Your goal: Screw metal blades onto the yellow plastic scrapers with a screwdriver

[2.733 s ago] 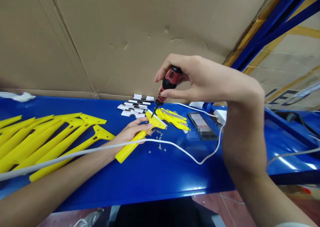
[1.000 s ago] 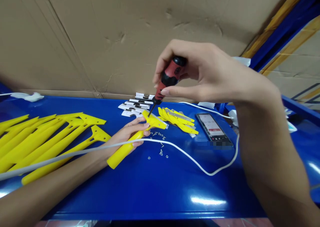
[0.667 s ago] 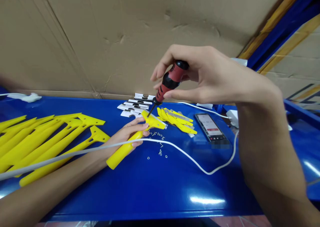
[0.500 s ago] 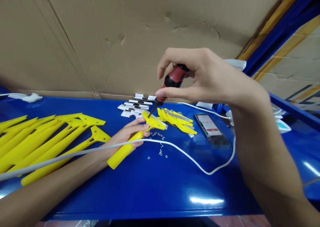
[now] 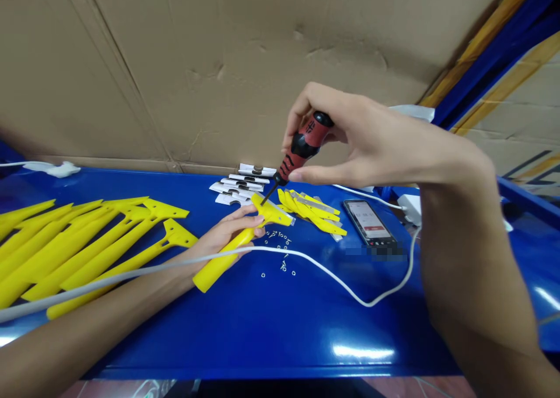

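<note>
My left hand (image 5: pixel 234 230) is closed around a yellow scraper (image 5: pixel 225 262), just below its wide head. The scraper tilts up to the right, and a strip of metal blade shows along the head's far edge. In my right hand (image 5: pixel 350 132) is a red and black screwdriver (image 5: pixel 304 144), held between thumb and fingers. Its shaft slants down to the left, and the tip meets the scraper head near its upper left end. Whether a screw sits under the tip is too small to tell. Small nuts and screws (image 5: pixel 283 265) lie scattered just right of the scraper.
Several yellow scraper handles (image 5: pixel 100 246) lie on the left of the blue table (image 5: pixel 262 339). Yellow head pieces with blades (image 5: pixel 312 211) and white paper sleeves (image 5: pixel 238 188) lie behind. A phone (image 5: pixel 368 223) lies at right. A white cable (image 5: pixel 332 278) crosses in front of my left wrist.
The fingers of my right hand have shifted along the screwdriver handle, uncovering more of it. The screwdriver tip stays at the same spot on the scraper head. The whole view has shifted slightly.
</note>
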